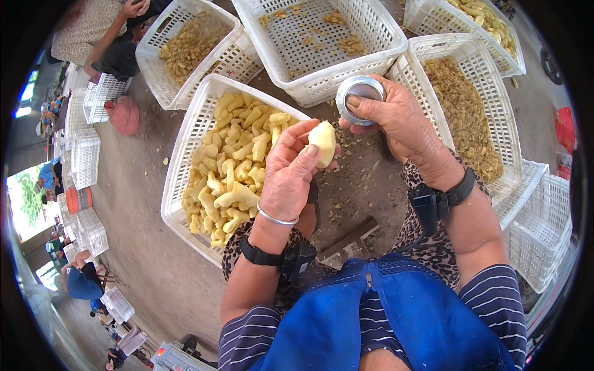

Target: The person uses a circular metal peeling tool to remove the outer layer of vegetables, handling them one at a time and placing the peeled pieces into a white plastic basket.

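Note:
Between the thumb and fingers of my left hand (289,166) is a pale, peeled piece of ginger (322,144), held upright. My right hand (396,111) grips a round metal lid-like tool (361,99) with a silvery rim, its thumb lying across the flat face. The two hands are close together but apart, above the floor between the crates. Beside my left hand stands a white plastic crate (175,170) heaped with peeled yellow ginger (232,167). A crate of brown peelings (461,111) is beyond my right forearm.
Ahead is a white crate (297,89) with scattered ginger pieces; left of it, another crate (179,102) holds brown scraps. A co-worker's arm (105,49) shows at the upper left. Stacked white crates (538,229) stand at my right. Peel bits litter the floor (346,185).

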